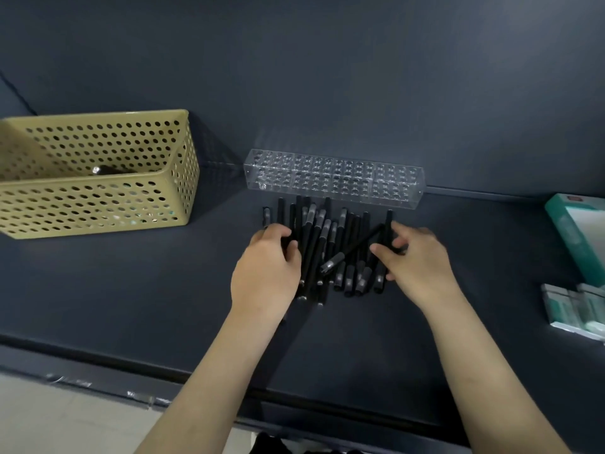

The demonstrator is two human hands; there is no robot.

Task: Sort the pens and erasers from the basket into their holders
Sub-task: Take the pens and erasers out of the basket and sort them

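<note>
Several black pens lie in a loose pile on the dark table, just in front of a clear plastic pen holder with rows of round holes. My left hand rests on the pile's left side, its fingers curled around some pens. My right hand is at the pile's right side, fingers bent against the pens there. One pen lies slantwise across the others between my hands. The tan perforated basket stands at the left with a small dark item inside.
A green and white box lies open at the right edge, with small green and white packets in front of it. A dark wall rises right behind the holder. The table's front edge runs across the lower part of the view.
</note>
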